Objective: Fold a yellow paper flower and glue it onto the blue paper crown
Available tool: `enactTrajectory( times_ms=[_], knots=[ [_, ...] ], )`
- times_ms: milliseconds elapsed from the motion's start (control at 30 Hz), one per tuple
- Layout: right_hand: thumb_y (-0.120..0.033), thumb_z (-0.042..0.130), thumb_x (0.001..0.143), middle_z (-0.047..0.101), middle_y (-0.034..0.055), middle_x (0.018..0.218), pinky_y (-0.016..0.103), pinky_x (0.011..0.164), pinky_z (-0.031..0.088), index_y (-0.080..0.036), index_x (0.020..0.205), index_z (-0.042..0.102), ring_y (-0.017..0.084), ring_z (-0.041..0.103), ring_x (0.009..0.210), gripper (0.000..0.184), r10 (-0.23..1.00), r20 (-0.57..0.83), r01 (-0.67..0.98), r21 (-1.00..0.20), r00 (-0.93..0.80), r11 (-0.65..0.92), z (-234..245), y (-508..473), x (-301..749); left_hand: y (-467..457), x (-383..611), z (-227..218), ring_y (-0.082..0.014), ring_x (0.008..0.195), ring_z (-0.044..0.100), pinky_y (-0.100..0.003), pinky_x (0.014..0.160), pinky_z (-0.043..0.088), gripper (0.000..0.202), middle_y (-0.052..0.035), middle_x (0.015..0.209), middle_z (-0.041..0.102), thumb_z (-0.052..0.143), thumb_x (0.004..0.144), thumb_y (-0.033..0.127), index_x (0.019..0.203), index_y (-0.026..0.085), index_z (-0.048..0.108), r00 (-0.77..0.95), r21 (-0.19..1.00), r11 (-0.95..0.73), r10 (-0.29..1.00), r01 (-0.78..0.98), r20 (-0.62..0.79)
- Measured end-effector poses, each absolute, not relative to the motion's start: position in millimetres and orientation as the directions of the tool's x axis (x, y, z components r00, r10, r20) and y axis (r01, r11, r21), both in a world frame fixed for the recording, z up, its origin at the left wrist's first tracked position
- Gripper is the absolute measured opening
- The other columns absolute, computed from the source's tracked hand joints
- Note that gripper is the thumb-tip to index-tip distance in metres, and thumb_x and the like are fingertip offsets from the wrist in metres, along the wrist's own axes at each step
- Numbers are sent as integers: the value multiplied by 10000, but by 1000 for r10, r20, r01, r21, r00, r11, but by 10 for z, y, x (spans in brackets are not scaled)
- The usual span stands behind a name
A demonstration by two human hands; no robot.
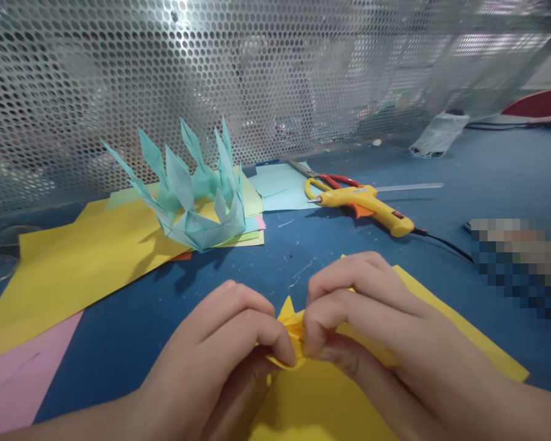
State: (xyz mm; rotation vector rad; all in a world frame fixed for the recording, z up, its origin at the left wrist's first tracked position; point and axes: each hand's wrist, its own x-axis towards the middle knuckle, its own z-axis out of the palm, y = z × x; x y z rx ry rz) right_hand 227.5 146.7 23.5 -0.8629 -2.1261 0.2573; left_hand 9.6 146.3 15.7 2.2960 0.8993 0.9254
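Between my hands is a small folded yellow paper piece (pixel 296 334), with one pointed tip sticking up. My left hand (pixel 229 337) pinches its left side between thumb and fingers. From the right, my right hand (pixel 367 312) grips the other side, fingers curled and thumb underneath. Much of the piece is hidden by my fingers. Below the hands lies a yellow paper sheet (pixel 321 404), reaching out to the right under my right wrist. Farther back stands a light teal folded paper crown (pixel 202 226) with several tall points.
A yellow hot glue gun (pixel 349 197) lies at back right, its glue stick (pixel 411 187) protruding. Scissors (pixel 335 179) rest behind it on pale blue paper (pixel 280 187). Yellow (pixel 73 263) and pink sheets (pixel 32 373) lie left. Perforated metal mesh (pixel 257 79) borders the blue table (pixel 133 343).
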Motion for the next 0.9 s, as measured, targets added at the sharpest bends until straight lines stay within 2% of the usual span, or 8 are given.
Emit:
enactTrajectory(
  times_ms=[100,233,300,400,533,733,833,900],
  knots=[
    [-40,514,977,692,-9,854,257,812,574,-265,807,631,139,668,834,305,677,619,481,-487,-399,729,229,1474,2300,1477,100,160,-96,843,651,-170,727,510,305,58,901,616,479,913,11,953,286,605,550,645,-651,733,400,400],
    [-55,610,957,740,-19,874,227,789,576,-278,895,761,123,692,845,276,556,651,528,-270,-516,805,309,1516,2338,1481,110,165,-74,699,623,-155,525,440,301,62,875,631,519,916,37,933,297,671,501,665,-610,775,432,386],
    [-97,641,980,757,-23,867,218,806,577,-274,925,793,118,685,835,240,511,676,525,-212,-530,824,326,1526,2333,1490,123,169,-57,679,618,-140,568,465,293,79,861,633,534,916,42,906,299,675,472,685,-565,809,460,351],
    [-107,632,1005,762,-28,842,190,769,575,-260,925,798,107,669,808,239,551,647,515,-273,-527,813,302,1519,2315,1513,142,176,-53,701,637,-127,626,497,279,91,823,633,552,903,35,851,287,660,462,728,-520,831,446,310],
    [-158,605,1021,742,-16,859,234,736,574,-297,915,785,133,673,811,251,621,529,554,-303,-579,775,271,1514,2343,1512,140,167,-59,645,615,-132,561,473,303,86,758,612,542,865,4,745,262,646,470,749,-528,820,400,327],
    [-330,634,1028,727,20,930,279,767,580,-313,982,786,167,679,854,159,603,456,542,-273,-655,795,253,1576,2413,1467,113,143,-57,687,636,-147,590,509,314,74,871,603,490,935,19,852,278,646,523,761,-508,811,404,264],
    [-336,608,1045,727,26,942,272,768,585,-295,994,778,160,686,845,182,587,438,489,-326,-681,809,227,1598,2447,1498,114,136,-56,700,634,-134,599,499,289,66,905,631,556,891,33,856,290,683,545,719,-572,776,395,318],
    [-305,581,1061,729,22,941,256,759,587,-285,1001,768,149,693,831,197,580,432,455,-364,-691,813,202,1605,2470,1527,124,133,-56,754,655,-120,676,520,310,66,947,649,579,832,15,856,299,700,545,712,-592,764,377,346]
  ],
)
